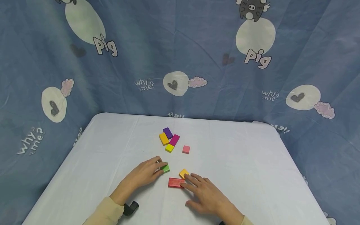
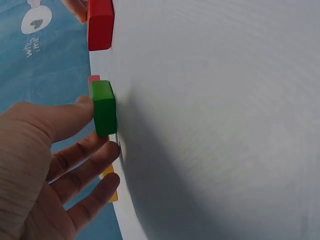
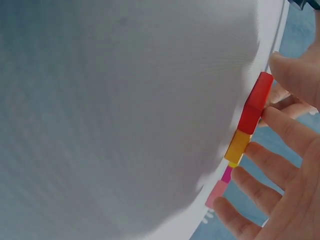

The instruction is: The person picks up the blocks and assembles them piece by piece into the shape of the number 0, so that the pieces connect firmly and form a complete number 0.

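Observation:
My left hand (image 1: 147, 172) pinches a small green block (image 1: 165, 168) between thumb and forefinger, low over the white table. In the left wrist view the thumb presses one side of the green block (image 2: 104, 107), while the other fingers spread below it. A long red block (image 1: 175, 182) lies flat to the right of it. Over its right end reaches the forefinger of my right hand (image 1: 206, 197), fingers spread and fairly straight. Just behind the red block sits an orange-yellow block (image 1: 183, 173), another right fingertip at its edge. The right wrist view shows the red block (image 3: 256, 103) beside the thumb and forefinger.
Farther back lie a purple block (image 1: 168, 133), an orange block (image 1: 163, 139), a magenta block (image 1: 174, 140) and a yellow block (image 1: 169, 148), grouped closely. A pink block (image 1: 186, 149) sits to their right. Behind the table (image 1: 239, 150) hangs a blue printed curtain (image 1: 213, 103).

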A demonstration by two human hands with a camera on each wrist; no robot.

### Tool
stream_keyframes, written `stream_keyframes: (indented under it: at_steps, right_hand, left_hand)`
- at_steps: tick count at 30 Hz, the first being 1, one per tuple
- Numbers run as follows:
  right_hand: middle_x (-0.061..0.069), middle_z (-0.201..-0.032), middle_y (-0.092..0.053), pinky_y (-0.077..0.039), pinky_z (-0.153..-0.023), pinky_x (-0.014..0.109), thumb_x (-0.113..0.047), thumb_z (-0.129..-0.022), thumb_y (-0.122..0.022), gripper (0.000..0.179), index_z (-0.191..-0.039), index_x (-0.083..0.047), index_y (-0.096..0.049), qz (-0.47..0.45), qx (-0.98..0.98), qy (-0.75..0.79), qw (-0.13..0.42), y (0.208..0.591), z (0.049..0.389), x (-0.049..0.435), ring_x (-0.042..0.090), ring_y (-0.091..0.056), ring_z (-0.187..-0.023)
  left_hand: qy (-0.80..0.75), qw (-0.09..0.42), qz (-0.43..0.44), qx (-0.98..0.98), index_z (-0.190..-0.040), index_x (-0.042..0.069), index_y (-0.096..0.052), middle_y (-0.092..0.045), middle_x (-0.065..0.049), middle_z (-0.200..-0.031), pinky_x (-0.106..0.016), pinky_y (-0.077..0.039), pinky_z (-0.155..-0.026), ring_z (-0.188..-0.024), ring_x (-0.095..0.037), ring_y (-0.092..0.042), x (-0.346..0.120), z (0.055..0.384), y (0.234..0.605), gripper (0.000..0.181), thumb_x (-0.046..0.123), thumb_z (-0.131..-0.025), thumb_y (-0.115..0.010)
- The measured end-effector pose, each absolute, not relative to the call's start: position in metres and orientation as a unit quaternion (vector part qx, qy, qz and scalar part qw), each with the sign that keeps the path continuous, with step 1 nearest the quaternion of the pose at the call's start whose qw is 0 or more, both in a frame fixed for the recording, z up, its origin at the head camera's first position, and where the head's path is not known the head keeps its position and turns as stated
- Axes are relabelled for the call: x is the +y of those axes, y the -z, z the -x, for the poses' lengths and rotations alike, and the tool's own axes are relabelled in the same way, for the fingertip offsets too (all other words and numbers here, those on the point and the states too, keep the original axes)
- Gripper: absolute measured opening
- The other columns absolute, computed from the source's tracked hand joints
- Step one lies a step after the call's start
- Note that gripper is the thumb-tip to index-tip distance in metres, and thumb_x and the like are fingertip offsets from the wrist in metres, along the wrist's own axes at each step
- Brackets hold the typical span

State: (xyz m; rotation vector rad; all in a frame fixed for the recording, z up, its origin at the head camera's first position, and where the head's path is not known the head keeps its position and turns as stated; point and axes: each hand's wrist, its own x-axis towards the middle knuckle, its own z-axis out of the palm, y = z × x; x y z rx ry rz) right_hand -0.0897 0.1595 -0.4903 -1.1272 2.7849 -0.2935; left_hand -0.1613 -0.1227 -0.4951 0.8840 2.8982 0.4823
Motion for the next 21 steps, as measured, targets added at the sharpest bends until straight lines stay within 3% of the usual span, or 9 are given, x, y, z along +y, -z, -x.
stream_keyframes:
  at_steps: [8, 21]
  right_hand:
    - [0.000, -0.153, -0.039, -0.043, -0.100, 0.051, -0.052, -0.092, -0.059, 0.062, -0.147, -0.028, -0.045, 0.374, 0.921, 0.097, 0.061, 0.4906, 0.0897, 0.1590, 0.025, -0.037, -0.138]
    - [-0.001, -0.153, -0.039, -0.043, -0.101, 0.053, -0.056, -0.091, -0.059, 0.064, -0.148, -0.030, -0.044, 0.364, 0.923, 0.099, 0.074, 0.4928, 0.0912, 0.1571, 0.026, -0.037, -0.138]
  left_hand:
    - [-0.171, 0.034, -0.300, 0.938, -0.122, 0.015, -0.070, -0.058, 0.007, -0.098, -0.027, -0.052, -0.074, -0.080, -0.006, -0.051, -0.1244, 0.1615, 0.4940, 0.037, 0.024, -0.087, -0.076]
    - [-0.179, 0.038, -0.301, 0.936, -0.120, 0.017, -0.070, -0.061, 0.008, -0.097, -0.029, -0.053, -0.076, -0.081, -0.006, -0.054, -0.1249, 0.1622, 0.4958, 0.034, 0.030, -0.089, -0.073]
